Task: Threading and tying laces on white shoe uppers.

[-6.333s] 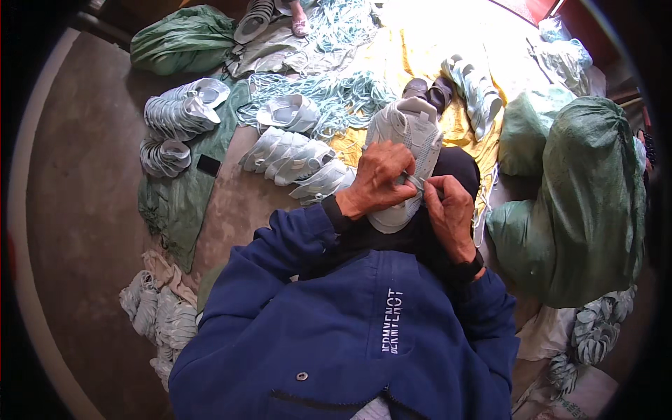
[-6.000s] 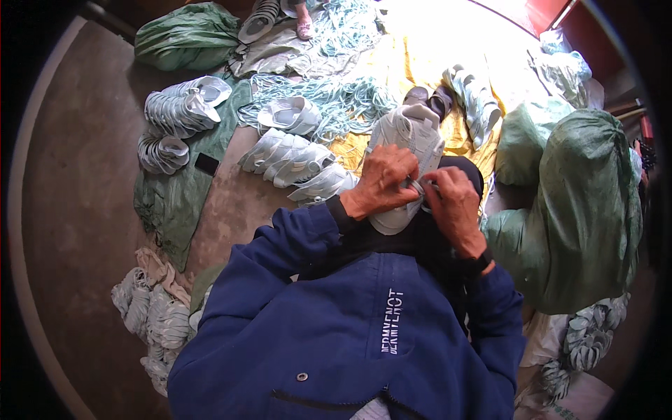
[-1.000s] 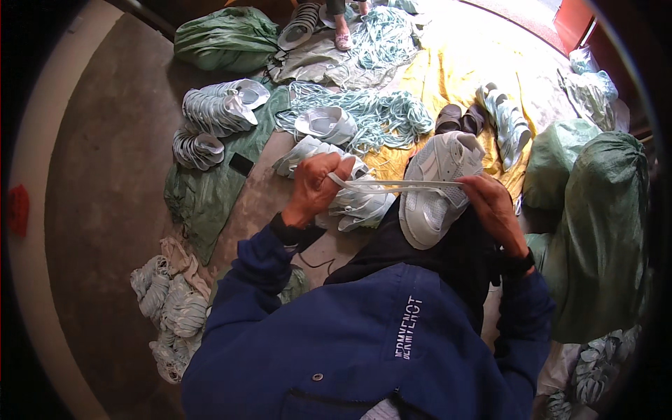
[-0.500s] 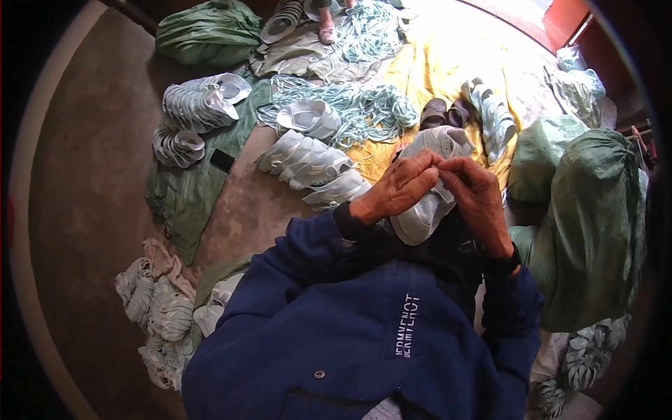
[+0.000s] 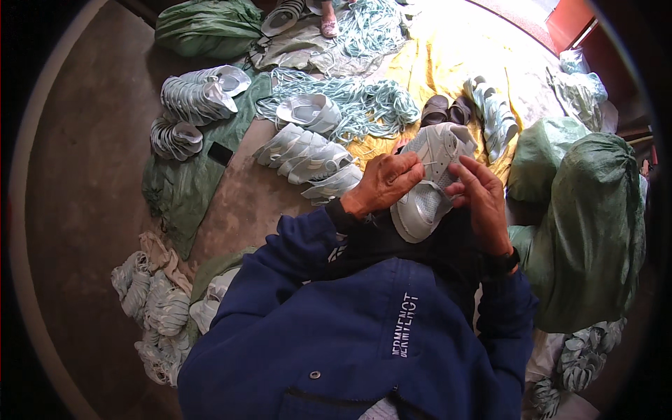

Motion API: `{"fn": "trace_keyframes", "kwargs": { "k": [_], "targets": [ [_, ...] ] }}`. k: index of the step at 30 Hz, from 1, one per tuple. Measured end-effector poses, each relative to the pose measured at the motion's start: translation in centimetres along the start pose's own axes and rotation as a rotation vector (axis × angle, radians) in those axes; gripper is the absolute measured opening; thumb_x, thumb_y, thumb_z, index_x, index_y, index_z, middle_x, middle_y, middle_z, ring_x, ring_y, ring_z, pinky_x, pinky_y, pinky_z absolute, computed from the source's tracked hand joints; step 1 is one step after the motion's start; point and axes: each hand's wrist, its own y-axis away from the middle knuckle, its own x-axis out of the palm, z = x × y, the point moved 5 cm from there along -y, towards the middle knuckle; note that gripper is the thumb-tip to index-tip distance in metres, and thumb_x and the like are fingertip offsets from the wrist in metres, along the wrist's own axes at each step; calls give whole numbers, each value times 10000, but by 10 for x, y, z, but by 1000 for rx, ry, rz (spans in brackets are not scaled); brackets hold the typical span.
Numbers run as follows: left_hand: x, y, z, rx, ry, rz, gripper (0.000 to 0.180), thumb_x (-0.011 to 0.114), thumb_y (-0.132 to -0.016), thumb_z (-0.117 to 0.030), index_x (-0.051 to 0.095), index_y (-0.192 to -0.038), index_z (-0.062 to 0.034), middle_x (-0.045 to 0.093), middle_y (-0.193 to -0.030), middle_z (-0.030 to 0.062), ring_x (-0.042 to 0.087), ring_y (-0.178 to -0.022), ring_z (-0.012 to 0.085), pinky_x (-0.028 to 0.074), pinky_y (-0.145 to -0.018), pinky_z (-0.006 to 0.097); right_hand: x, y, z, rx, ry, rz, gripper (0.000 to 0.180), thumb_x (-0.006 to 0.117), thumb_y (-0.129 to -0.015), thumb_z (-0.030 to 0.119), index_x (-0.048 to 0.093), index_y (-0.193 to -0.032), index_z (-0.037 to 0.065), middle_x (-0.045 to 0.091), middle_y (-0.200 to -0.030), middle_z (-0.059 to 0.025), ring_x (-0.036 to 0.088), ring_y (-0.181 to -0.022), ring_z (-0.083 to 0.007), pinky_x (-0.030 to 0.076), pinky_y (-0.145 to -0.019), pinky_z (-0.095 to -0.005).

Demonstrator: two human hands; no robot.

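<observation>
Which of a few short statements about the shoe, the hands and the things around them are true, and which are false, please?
1. The shoe lies with its toe toward the jacket. True.
2. The left hand is spread flat, palm up. False: the left hand is closed, its fingertips together by the shoe.
3. The phone lies on a green sheet. True.
4. The sandals are inside a bag. False: the sandals are on the yellow sheet, beyond the shoe.
5. The tall green bag is nearer the right hand than the left. True.
6. The jacket is red. False: it is dark blue.
</observation>
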Motion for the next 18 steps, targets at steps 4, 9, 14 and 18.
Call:
{"fn": "trace_keyframes", "kwargs": {
  "k": [4,9,14,18],
  "targets": [
    [6,-5,-2,161,-149,-128,247,506,-925,-235,573,-821,-22,551,-686,150,573,-616,281,437,-572,357,2,-1,-13,98,-144,72,355,573,-913,168,546,-1196,-46,658,-994,-91,634,-670,-107,499,-537,-206],
    [10,12,-1,164,-198,16,261,511,-915,-265,555,-802,-33,520,-673,178,579,-623,317,428,-558,382,3,-6,-20,203,54,217,260,556,-913,143,608,-1110,-18,663,-837,-55,590,-544,-94,472,-496,-204],
    [8,22,-5,151,-139,40,265,529,-896,-293,558,-798,-49,522,-658,178,585,-617,322,430,-553,379,11,-7,-13,39,270,304,161,570,-917,122,624,-1005,-1,576,-628,14,506,-482,-37,383,-440,-186],
    [9,19,-4,82,-162,13,233,563,-810,-294,577,-740,-73,577,-647,166,601,-651,374,460,-587,436,12,-6,-16,60,310,284,166,571,-918,124,625,-1013,0,588,-645,11,511,-486,-38,391,-443,-182]
  ]
}}
